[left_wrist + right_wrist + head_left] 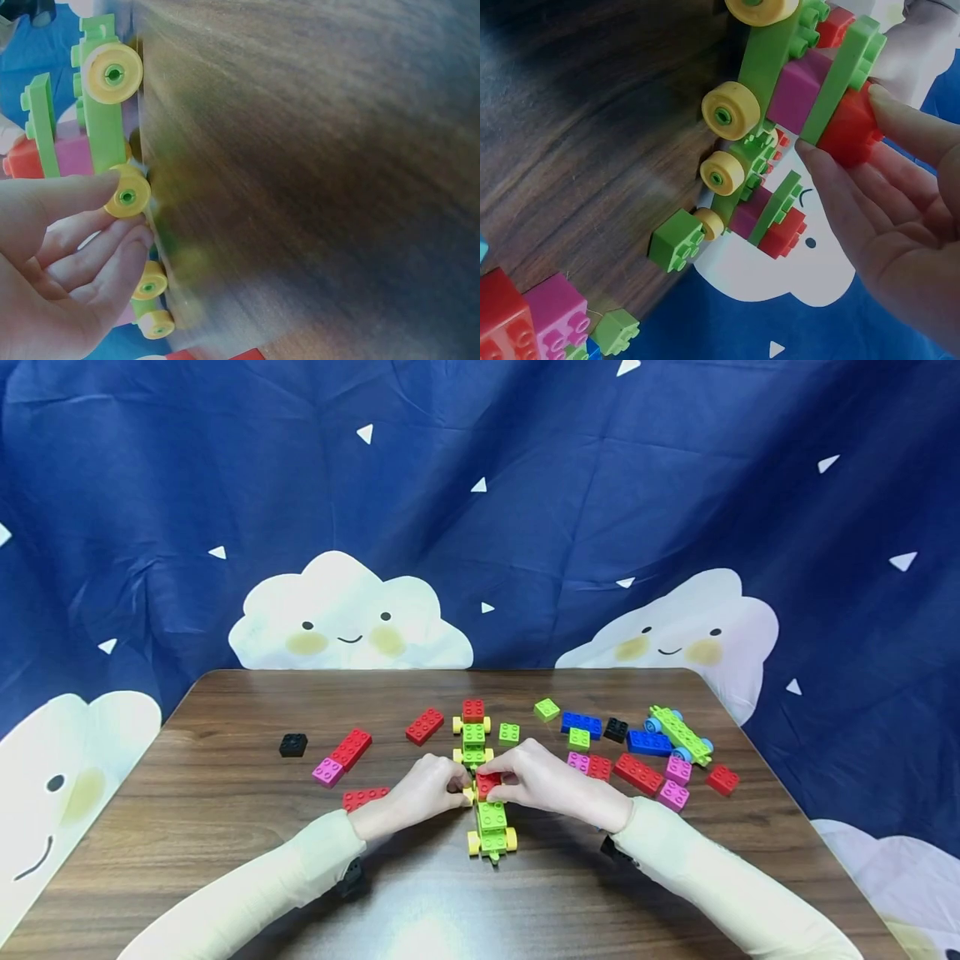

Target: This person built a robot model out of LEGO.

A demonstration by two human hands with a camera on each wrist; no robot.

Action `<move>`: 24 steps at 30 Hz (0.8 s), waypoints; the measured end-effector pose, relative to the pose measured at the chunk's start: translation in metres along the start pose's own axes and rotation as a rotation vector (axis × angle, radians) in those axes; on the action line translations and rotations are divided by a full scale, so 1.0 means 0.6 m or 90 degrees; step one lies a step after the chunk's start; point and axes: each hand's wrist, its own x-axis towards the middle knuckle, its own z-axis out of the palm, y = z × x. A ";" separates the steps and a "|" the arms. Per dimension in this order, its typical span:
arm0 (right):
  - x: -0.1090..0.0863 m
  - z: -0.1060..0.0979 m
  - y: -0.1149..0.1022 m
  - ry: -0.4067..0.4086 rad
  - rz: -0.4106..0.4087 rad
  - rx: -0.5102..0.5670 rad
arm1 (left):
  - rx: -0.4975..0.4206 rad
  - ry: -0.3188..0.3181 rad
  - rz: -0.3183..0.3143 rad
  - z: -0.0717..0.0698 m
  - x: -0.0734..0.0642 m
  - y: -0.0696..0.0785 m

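A lime-green toy car of building bricks (492, 820) with yellow wheels stands in the middle of the table. My left hand (427, 787) holds this car at a yellow wheel (128, 192) on its far end. My right hand (543, 781) pinches a red brick (847, 129) on top of the car's stack. Under that brick are a green plate (845, 79) and a magenta brick (799, 91). Directly beyond, in line with the near car, stands a second green car (473, 735) with yellow wheels and a red brick on top.
Red bricks (425, 727), a magenta brick (327, 772) and a black brick (293, 744) lie to the left. On the right are blue bricks (581, 724), several red, magenta and green bricks, and a green car base (681, 735) with blue wheels.
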 end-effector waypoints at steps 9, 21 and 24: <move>-0.005 -0.004 0.004 -0.031 -0.034 -0.042 | 0.008 -0.003 -0.001 -0.001 -0.001 0.004; -0.016 -0.006 -0.002 0.039 -0.024 -0.076 | -0.001 -0.009 -0.011 0.001 0.000 0.002; -0.017 -0.007 0.000 0.046 -0.032 -0.075 | 0.000 -0.010 -0.014 -0.001 0.000 0.002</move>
